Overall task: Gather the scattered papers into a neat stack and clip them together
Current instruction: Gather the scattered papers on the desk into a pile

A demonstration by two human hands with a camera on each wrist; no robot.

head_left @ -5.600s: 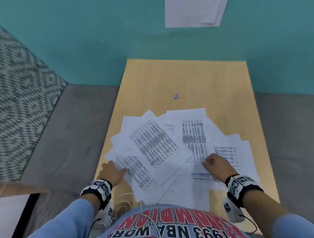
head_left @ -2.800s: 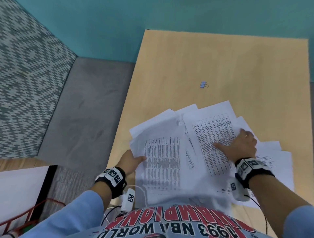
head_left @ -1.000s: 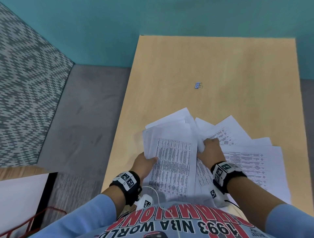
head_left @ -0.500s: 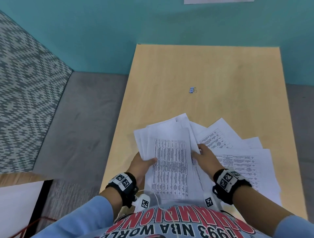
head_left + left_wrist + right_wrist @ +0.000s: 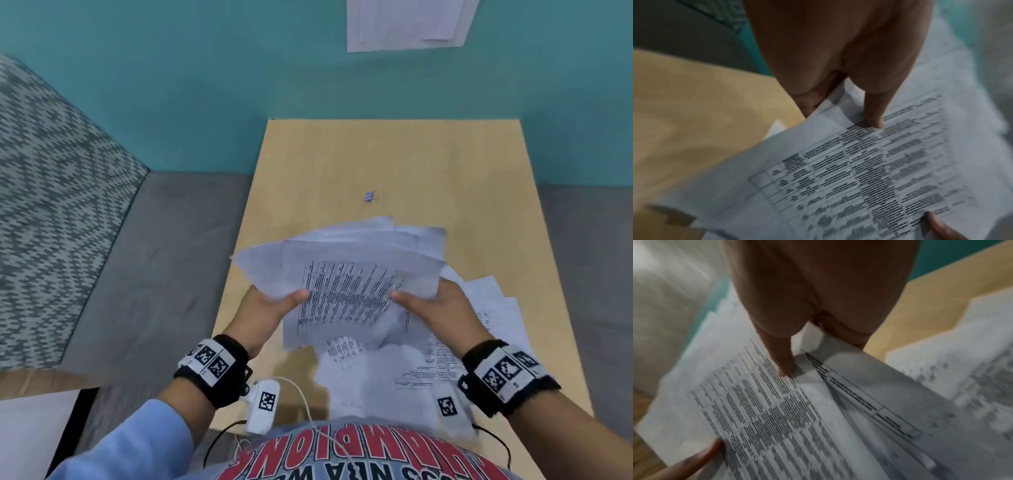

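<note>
2 hands grip bundle of papers (image 5: pixel 346 274) above tabletop (image 5: pixel 394 161): left hand (image 5: pixel 270 311) pinches left edge, right hand (image 5: pixel 442 308) right edge. More sheets (image 5: pixel 479 342) below; binder clip (image 5: pixel 370 197) apart, farther back.

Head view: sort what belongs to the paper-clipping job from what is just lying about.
Belongs to the job:
held bundle of papers
loose sheets on the table
binder clip
left hand
right hand

Just lying about:
paper on the wall
patterned rug
</note>
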